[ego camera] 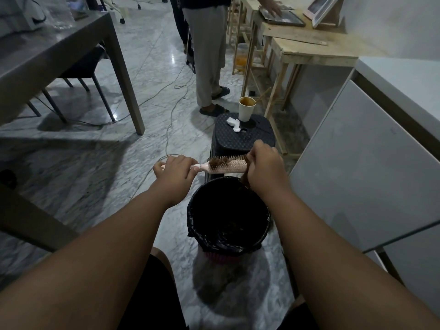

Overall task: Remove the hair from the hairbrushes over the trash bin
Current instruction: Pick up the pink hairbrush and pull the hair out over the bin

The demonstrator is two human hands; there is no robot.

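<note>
A pink hairbrush (232, 166) lies level in the air just beyond the far rim of the trash bin (202, 236), bristles up. My left hand (176, 173) grips its handle. A brown clump of hair (217, 161) sits in the bristles near the handle end. My right hand (263, 169) is closed at the brush's other end, with a tuft of brown hair (245, 181) hanging from its fingers over the bin. The bin is lined with a black bag and its inside is dark.
A black stool (240, 136) stands just behind the bin with a paper cup (246, 109) and crumpled tissue (233, 123) on it. A person stands further back (209, 55). Grey table left (59, 51), white cabinet right (369, 175), cables on the marble floor.
</note>
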